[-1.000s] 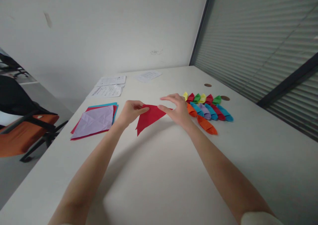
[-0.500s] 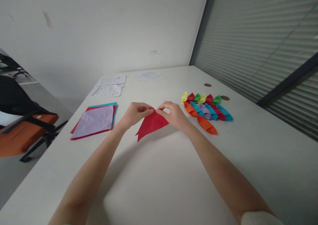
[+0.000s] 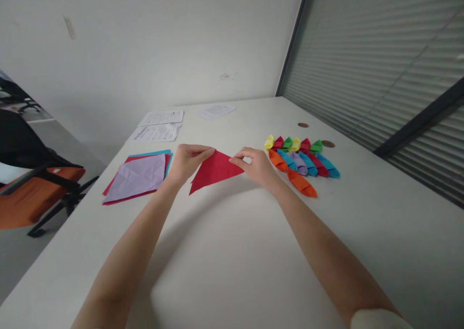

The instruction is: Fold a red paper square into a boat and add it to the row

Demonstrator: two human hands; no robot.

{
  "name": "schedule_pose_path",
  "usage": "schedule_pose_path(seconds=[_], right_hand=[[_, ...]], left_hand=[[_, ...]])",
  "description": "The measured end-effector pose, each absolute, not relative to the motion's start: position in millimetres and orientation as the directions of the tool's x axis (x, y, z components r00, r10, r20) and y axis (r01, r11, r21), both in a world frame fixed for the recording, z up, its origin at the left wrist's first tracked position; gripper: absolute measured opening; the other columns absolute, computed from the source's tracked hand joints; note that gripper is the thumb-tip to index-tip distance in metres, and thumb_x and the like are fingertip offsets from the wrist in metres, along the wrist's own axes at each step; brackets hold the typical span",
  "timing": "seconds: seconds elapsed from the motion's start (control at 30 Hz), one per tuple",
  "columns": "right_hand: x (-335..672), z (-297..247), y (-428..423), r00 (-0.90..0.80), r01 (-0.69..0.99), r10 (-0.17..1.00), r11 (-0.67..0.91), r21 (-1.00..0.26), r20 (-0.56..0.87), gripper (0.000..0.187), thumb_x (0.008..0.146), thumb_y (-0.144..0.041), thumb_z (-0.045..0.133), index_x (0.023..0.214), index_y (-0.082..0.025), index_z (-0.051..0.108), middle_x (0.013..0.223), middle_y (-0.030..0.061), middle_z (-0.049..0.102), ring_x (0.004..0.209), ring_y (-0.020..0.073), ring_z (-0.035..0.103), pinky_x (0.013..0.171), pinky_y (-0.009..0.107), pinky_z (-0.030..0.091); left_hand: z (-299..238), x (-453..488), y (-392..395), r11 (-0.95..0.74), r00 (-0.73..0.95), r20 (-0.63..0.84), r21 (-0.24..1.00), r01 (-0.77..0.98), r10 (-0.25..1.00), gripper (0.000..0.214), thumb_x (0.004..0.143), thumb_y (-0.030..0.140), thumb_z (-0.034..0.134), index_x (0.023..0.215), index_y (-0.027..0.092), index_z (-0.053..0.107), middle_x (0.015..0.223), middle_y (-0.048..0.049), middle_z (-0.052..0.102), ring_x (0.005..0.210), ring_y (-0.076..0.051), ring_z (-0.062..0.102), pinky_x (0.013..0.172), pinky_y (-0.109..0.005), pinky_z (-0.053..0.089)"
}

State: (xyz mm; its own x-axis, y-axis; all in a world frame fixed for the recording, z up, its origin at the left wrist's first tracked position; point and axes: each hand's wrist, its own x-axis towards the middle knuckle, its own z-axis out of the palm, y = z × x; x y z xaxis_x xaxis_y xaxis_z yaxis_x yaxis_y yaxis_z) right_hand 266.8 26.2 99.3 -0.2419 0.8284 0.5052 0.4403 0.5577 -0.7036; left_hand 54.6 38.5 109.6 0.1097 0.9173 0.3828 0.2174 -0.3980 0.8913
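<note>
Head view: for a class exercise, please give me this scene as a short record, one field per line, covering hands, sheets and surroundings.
Left hand: pinching the red sheet at its upper left
Right hand: pinching the same sheet at its right side
Red sheet: folded, held above the table
Sheet stack: left side; lilac on top, red and blue edges beneath
Folded pieces: right side, several colours, mostly in rows
Far end: printed papers

Left grip, right grip, both pinching red sheet, white table
</note>
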Motion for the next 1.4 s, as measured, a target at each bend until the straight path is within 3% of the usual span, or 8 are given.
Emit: schedule_pose_path(seconds=[0.27, 0.33, 0.43, 0.53, 0.63, 0.87, 1.1, 1.4], right_hand=[[300, 94, 42, -0.088, 0.591, 0.791, 0.530, -0.608, 0.605, 0.025, 0.085, -0.037, 0.064, 0.066, -0.021, 0.067, 0.072, 0.0041, 0.066, 0.073, 0.0198, 0.059, 0.075, 0.036, 0.043], [301, 94, 42, -0.089, 0.600, 0.754, 0.561, -0.570, 0.650, 0.022, 0.086, -0.034, 0.063, 0.068, -0.022, 0.067, 0.073, 0.0040, 0.066, 0.075, 0.0201, 0.059, 0.079, 0.037, 0.043], [288, 96, 35, -0.209, 0.538, 0.722, 0.648, -0.539, 0.660, 0.013, 0.086, -0.031, 0.065, 0.077, -0.023, 0.071, 0.081, 0.0043, 0.069, 0.081, 0.0200, 0.060, 0.085, 0.037, 0.043], [270, 98, 26, -0.332, 0.418, 0.720, 0.691, -0.590, 0.609, 0.010, 0.086, -0.029, 0.065, 0.087, -0.023, 0.072, 0.086, 0.0041, 0.069, 0.086, 0.0189, 0.062, 0.083, 0.035, 0.045], [261, 99, 22, -0.366, 0.352, 0.740, 0.671, -0.653, 0.564, 0.011, 0.087, -0.026, 0.063, 0.083, -0.022, 0.072, 0.082, 0.0031, 0.068, 0.078, 0.0167, 0.062, 0.075, 0.031, 0.046], [270, 100, 24, -0.217, 0.317, 0.794, 0.607, -0.729, 0.567, 0.013, 0.084, -0.027, 0.065, 0.076, -0.020, 0.072, 0.076, 0.0027, 0.069, 0.074, 0.0165, 0.062, 0.070, 0.031, 0.047], [267, 104, 23, -0.264, 0.300, 0.829, 0.556, -0.775, 0.492, 0.013, 0.081, -0.029, 0.067, 0.073, -0.020, 0.072, 0.074, 0.0016, 0.068, 0.071, 0.0151, 0.061, 0.067, 0.029, 0.046], [290, 103, 36, 0.091, 0.156, 0.882, 0.447, -0.881, 0.463, 0.023, 0.071, -0.040, 0.075, 0.063, -0.018, 0.070, 0.062, -0.0015, 0.061, 0.064, 0.0138, 0.054, 0.062, 0.028, 0.041]], left_hand=[[115, -3, 62, -0.428, -0.280, 0.455, 0.890, 0.155, 0.845, 0.027, 0.063, 0.043, 0.081, 0.074, 0.019, 0.077, 0.068, -0.0028, 0.072, 0.068, -0.020, 0.066, 0.060, -0.028, 0.053], [114, 0, 60, -0.403, -0.195, 0.449, 0.885, 0.233, 0.872, 0.022, 0.063, 0.039, 0.081, 0.073, 0.020, 0.078, 0.067, -0.0031, 0.073, 0.065, -0.020, 0.065, 0.058, -0.027, 0.051], [113, 23, 50, -0.398, 0.069, 0.397, 0.864, 0.309, 0.915, 0.018, 0.067, 0.036, 0.078, 0.074, 0.019, 0.079, 0.072, -0.0043, 0.075, 0.066, -0.021, 0.067, 0.057, -0.027, 0.050], [115, 49, 37, -0.448, 0.294, 0.356, 0.819, 0.358, 0.887, 0.020, 0.076, 0.036, 0.071, 0.078, 0.018, 0.080, 0.077, -0.0054, 0.076, 0.071, -0.022, 0.069, 0.062, -0.027, 0.052], [116, 63, 30, -0.486, 0.387, 0.348, 0.800, 0.351, 0.854, 0.024, 0.080, 0.037, 0.067, 0.082, 0.018, 0.080, 0.079, -0.0056, 0.077, 0.074, -0.021, 0.070, 0.066, -0.026, 0.053], [112, 57, 28, -0.403, 0.370, 0.249, 0.807, 0.432, 0.895, 0.029, 0.079, 0.040, 0.066, 0.081, 0.015, 0.080, 0.077, -0.0058, 0.076, 0.067, -0.021, 0.068, 0.056, -0.026, 0.050], [110, 68, 24, -0.463, 0.387, 0.297, 0.756, 0.463, 0.873, 0.023, 0.078, 0.035, 0.065, 0.075, 0.016, 0.079, 0.071, -0.0042, 0.075, 0.062, -0.017, 0.065, 0.057, -0.024, 0.047], [111, 51, 31, -0.463, 0.287, 0.391, 0.848, 0.257, 0.875, 0.017, 0.072, 0.033, 0.076, 0.076, 0.017, 0.078, 0.074, -0.0064, 0.075, 0.068, -0.018, 0.068, 0.064, -0.027, 0.053]])
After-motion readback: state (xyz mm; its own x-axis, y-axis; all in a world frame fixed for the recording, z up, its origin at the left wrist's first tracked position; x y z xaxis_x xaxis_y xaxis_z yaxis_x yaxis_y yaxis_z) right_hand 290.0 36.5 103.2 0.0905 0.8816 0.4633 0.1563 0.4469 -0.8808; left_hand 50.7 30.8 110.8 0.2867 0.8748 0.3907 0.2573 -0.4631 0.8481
